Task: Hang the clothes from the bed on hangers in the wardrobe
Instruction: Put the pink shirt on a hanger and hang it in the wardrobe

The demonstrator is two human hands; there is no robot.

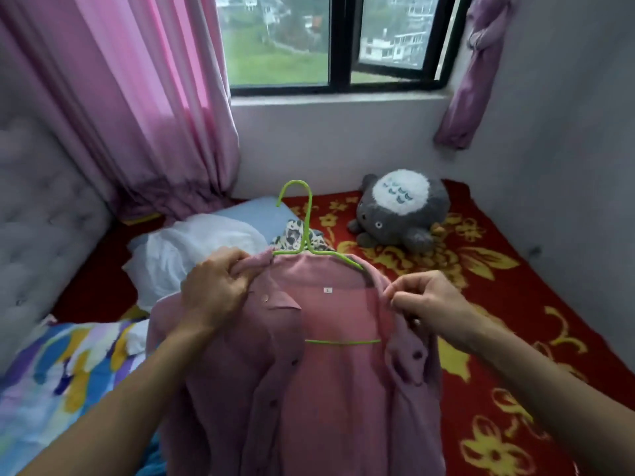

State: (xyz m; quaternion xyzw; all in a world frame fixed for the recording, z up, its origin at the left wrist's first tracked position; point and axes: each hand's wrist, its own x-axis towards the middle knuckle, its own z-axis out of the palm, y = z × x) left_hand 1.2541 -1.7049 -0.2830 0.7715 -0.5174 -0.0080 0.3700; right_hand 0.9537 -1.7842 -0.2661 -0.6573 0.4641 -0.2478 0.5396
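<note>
While both hands hold it up over the bed [536,280], the pink shirt [309,389] sits on a green wire hanger [305,247], low at centre of view and front open towards the camera. It is dusty pink, soft-looking fabric with a collar. Dark buttons run down both front edges, and one pale button sits near the collar at 10 o'clock. A small white size tag is inside the neck. The hanger hook sticks up at 12 o'clock from the collar, and its bottom bar shows across the open front.

Left hand [214,290] is at the shirt's 10 o'clock, fingers curled round bunched collar fabric at the hanger's shoulder. Right hand [429,304] is at 2 o'clock, thumb and fingertips pinching the collar edge.

Behind the shirt, a patterned garment [292,233] is at 12 o'clock, a crumpled white cloth [192,249] at 10 and a blue pillow [251,209] at 11. A grey plush toy [402,211] lies on the red floral blanket at 1 o'clock. A colourful sheet [68,372] is at 8 o'clock and a grey tufted headboard [41,218] at 9. A pink curtain [137,97] hangs at 10 o'clock, with the window [340,42] at 12.
</note>
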